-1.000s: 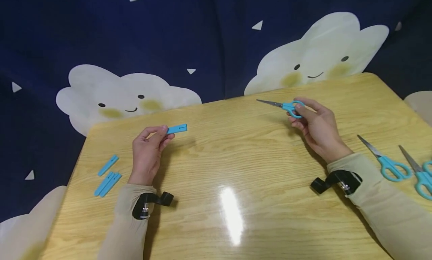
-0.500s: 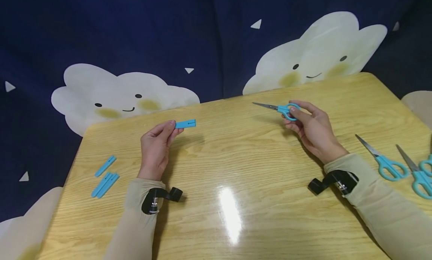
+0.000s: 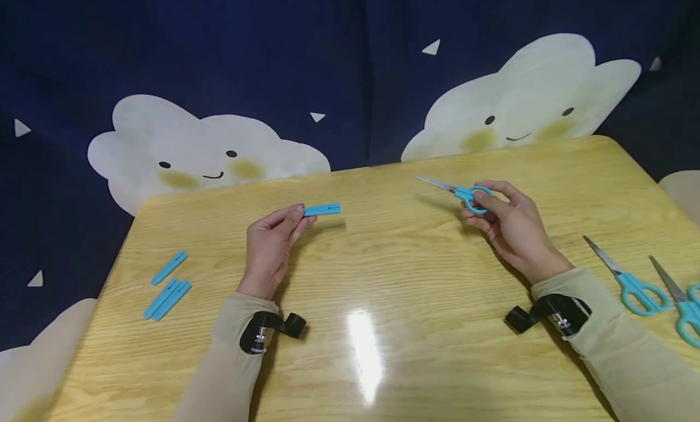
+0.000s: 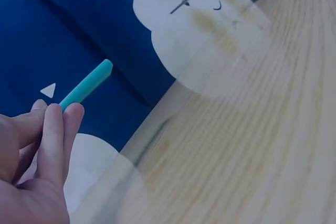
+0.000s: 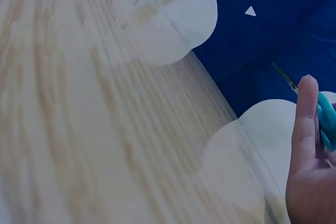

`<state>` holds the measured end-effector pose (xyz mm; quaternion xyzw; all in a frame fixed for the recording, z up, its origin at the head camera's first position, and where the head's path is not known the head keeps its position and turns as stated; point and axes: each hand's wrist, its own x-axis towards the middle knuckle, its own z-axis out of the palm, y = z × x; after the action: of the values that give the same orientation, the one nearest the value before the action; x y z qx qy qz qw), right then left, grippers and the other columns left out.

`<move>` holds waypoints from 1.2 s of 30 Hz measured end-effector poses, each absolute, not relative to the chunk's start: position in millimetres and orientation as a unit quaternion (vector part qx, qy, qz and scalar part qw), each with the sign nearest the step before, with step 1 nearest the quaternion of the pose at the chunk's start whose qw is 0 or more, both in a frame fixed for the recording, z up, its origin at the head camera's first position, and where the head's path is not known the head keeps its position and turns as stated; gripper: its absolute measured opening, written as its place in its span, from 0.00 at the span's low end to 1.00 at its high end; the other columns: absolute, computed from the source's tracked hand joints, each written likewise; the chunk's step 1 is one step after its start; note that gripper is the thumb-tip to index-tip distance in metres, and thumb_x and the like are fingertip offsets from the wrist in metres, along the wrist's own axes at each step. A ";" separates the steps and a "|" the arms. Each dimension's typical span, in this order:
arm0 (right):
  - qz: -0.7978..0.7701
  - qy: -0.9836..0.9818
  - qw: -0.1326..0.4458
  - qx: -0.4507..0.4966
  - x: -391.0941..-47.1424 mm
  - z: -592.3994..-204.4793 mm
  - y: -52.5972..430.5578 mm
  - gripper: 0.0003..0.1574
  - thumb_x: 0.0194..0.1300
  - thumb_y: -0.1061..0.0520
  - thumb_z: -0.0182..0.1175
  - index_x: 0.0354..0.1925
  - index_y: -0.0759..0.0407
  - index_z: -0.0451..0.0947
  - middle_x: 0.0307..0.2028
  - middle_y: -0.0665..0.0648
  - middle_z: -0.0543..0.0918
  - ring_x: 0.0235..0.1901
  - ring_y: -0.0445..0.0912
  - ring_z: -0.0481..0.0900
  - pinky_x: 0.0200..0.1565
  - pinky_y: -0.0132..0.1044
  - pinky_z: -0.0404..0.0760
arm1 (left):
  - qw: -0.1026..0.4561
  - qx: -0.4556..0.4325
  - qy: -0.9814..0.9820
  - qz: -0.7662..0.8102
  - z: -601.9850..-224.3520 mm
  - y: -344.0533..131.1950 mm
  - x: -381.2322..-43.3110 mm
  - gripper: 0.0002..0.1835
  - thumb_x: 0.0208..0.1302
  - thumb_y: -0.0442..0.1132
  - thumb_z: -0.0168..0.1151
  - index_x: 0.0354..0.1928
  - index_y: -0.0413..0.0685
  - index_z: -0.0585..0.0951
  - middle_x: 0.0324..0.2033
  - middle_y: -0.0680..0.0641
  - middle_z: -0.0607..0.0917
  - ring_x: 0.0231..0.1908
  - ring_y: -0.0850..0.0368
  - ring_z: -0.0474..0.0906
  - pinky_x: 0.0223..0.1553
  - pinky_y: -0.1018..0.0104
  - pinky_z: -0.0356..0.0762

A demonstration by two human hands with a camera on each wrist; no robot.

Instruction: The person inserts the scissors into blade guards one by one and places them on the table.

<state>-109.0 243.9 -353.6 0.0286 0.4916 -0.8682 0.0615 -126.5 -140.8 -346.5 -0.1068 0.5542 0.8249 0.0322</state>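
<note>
My left hand point(image 3: 268, 245) pinches one end of a flat, narrow blue scissors blade cover point(image 3: 322, 210) between thumb and fingers, above the table. Its slotted end points right, toward the scissors. In the left wrist view, the cover point(image 4: 88, 85) juts out past my fingertips. My right hand point(image 3: 519, 227) holds a small pair of blue-handled scissors point(image 3: 463, 194) by the finger loops. Their blades look closed and point left, toward the cover, with a wide gap between. The right wrist view catches these scissors point(image 5: 326, 121) partly behind my fingers.
On the wooden table point(image 3: 415, 349), a single blue cover point(image 3: 169, 268) and a side-by-side pair of covers point(image 3: 166, 300) lie at left. At right lie larger scissors point(image 3: 634, 285) and more scissors point(image 3: 683, 306), cut off by the frame edge. A cloud-patterned curtain point(image 3: 372, 75) hangs behind.
My left hand has moved right with the blade cover, nearer the scissors. My right hand keeps its hold on the scissors and has shifted only slightly.
</note>
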 end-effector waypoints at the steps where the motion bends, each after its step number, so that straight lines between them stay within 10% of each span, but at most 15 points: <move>1: -0.868 0.492 0.060 0.026 -108.7 -353.7 244.4 0.25 0.68 0.61 0.59 0.60 0.64 0.64 0.36 0.59 0.86 0.31 0.49 0.89 0.35 0.32 0.86 | 0.033 -0.103 0.552 0.827 -346.7 -139.1 -126.3 0.20 0.61 0.33 0.65 0.54 0.27 0.79 0.49 0.39 0.83 0.37 0.56 0.89 0.51 0.68 0.81; 26: -0.855 0.514 0.021 0.067 -122.4 -350.0 240.0 0.20 0.67 0.56 0.62 0.55 0.62 0.75 0.30 0.54 0.85 0.24 0.40 0.84 0.26 0.27 0.82 | 0.030 -0.056 0.526 0.848 -348.2 -98.5 -135.9 0.11 0.60 0.35 0.67 0.44 0.36 0.85 0.43 0.42 0.84 0.37 0.55 0.89 0.51 0.64 0.82; 36: -0.863 0.500 0.022 0.067 -130.9 -343.3 231.0 0.18 0.66 0.56 0.63 0.52 0.62 0.79 0.30 0.55 0.87 0.24 0.40 0.85 0.27 0.27 0.83 | 0.025 -0.046 0.537 0.842 -348.1 -95.1 -136.2 0.19 0.63 0.33 0.65 0.51 0.25 0.78 0.39 0.44 0.85 0.35 0.57 0.89 0.50 0.64 0.83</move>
<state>-130.9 231.0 -343.3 0.0667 0.4999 -0.8632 0.0216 -136.2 -95.1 -348.1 -0.0460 0.5370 0.8419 0.0254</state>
